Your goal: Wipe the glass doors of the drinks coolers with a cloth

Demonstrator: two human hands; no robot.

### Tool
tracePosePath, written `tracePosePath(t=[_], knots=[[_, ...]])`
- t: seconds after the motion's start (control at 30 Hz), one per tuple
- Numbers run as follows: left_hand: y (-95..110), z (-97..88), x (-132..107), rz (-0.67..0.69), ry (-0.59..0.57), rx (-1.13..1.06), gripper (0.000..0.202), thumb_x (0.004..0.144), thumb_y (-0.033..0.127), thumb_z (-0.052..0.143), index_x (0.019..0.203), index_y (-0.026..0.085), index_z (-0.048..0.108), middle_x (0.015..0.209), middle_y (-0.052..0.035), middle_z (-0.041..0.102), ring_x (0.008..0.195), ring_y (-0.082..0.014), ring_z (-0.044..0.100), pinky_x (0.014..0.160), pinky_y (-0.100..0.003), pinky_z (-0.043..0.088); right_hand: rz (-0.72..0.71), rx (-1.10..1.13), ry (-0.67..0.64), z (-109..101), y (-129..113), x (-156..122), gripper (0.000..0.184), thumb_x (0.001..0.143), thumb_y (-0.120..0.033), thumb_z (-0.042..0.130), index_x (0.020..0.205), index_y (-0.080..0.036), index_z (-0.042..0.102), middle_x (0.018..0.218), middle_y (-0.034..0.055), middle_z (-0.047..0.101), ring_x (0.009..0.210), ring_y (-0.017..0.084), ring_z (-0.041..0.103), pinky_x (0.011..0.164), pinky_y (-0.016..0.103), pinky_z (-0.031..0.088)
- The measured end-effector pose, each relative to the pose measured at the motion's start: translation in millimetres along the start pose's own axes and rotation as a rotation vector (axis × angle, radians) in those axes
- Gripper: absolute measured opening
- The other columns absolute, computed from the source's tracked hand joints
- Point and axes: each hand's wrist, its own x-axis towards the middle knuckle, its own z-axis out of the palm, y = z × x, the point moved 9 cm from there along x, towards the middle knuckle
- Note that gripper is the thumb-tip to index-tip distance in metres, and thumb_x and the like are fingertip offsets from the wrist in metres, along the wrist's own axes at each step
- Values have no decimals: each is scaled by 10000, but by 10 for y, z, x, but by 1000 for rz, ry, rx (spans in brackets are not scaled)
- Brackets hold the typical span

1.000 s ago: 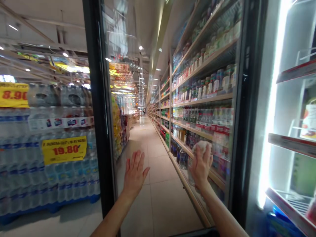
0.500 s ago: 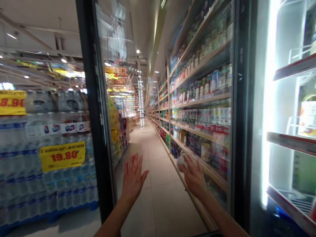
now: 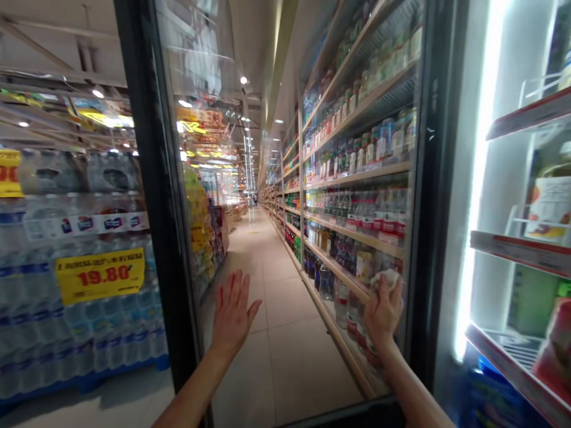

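In front of me stands a glass cooler door with a black frame (image 3: 154, 190); the aisle shows through its pane. My left hand (image 3: 232, 315) lies flat against the left part of the glass, fingers stretched and thumb out, with nothing in it. On the lower right of the pane, my right hand (image 3: 383, 315) presses a crumpled white cloth (image 3: 386, 278) to the glass, its fingers bent over it. Part of the cloth is hidden behind those fingers.
To the right, a lit cooler holds wire shelves with price rails (image 3: 517, 252) and drinks. Stacked water bottles (image 3: 40, 321) with a yellow price sign (image 3: 100, 275) stand at the left. Beyond the glass, shelves of bottles (image 3: 357, 208) line the tiled aisle (image 3: 263, 267).
My right hand has moved right across the glass with the cloth, towards the door's right frame. My left hand stays flat on the pane. The view has shifted slightly right.
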Motion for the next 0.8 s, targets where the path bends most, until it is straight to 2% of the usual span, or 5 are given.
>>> tracePosePath(t=[0.17, 0.33, 0.5, 0.7, 0.8], knots=[[2, -7, 4, -8, 3, -30, 683, 875, 337, 471, 1433, 169, 114, 1436, -155, 294, 1369, -239, 175, 1104, -475, 188, -385, 92, -314, 194, -426, -284, 605, 846, -106, 406, 1395, -325, 278, 1505, 78, 160, 1347, 298, 244, 1014, 558, 302], [9, -8, 1, -8, -9, -12, 686, 877, 329, 468, 1433, 159, 105, 1428, -163, 308, 1370, -239, 170, 1102, -479, 190, -36, 43, -45, 31, -285, -37, 562, 865, -163, 409, 1406, -240, 276, 1505, 151, 103, 1352, 336, 207, 972, 587, 325], [10, -12, -4, -12, -23, 2, 686, 879, 329, 466, 1433, 152, 103, 1432, -167, 302, 1372, -238, 161, 1102, -472, 193, -545, 213, -358, 210, -975, -228, 486, 820, -93, 408, 1271, -259, 483, 1483, 78, 236, 1354, 274, 229, 1060, 519, 247], [15, -8, -10, -20, -37, 9, 686, 882, 319, 459, 1434, 157, 87, 1438, -161, 290, 1371, -236, 161, 1102, -464, 195, -7, 49, -65, 8, 12, 43, 442, 858, -189, 397, 1294, -174, 467, 1467, 166, 234, 1316, 343, 291, 984, 585, 321], [7, -2, -16, -31, -37, -6, 698, 874, 322, 475, 1435, 167, 89, 1439, -156, 290, 1368, -238, 175, 1101, -466, 199, -29, 69, -94, -9, 95, -71, 531, 851, -195, 419, 1377, -167, 348, 1496, 181, 115, 1333, 381, 227, 947, 597, 363]])
